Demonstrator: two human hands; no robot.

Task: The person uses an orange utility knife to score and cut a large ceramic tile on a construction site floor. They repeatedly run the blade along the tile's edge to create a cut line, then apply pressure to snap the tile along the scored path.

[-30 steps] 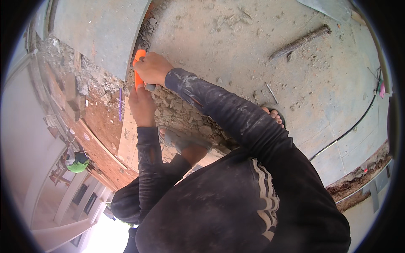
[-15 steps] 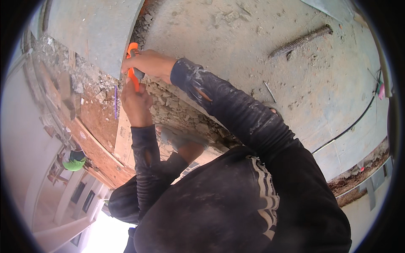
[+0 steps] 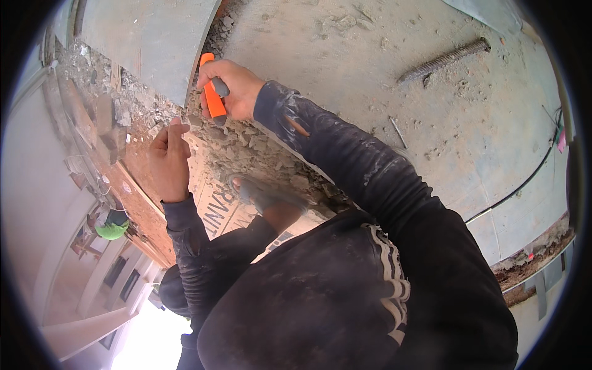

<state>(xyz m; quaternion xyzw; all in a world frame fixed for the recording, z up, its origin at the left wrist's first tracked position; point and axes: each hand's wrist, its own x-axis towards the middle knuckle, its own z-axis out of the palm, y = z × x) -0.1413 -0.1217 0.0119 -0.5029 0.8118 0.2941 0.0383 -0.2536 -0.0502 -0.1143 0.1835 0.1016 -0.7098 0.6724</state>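
The right hand gripped an orange tool, partly covered, over rubble. The left hand curled loosely; I couldn't tell whether it held anything. Dark lettering marked a board a leg partly hid.

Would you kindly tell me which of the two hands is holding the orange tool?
The right hand grips the orange tool; the left hand, lower and further left in the view, is apart from it.

Hands apart; right arm outstretched
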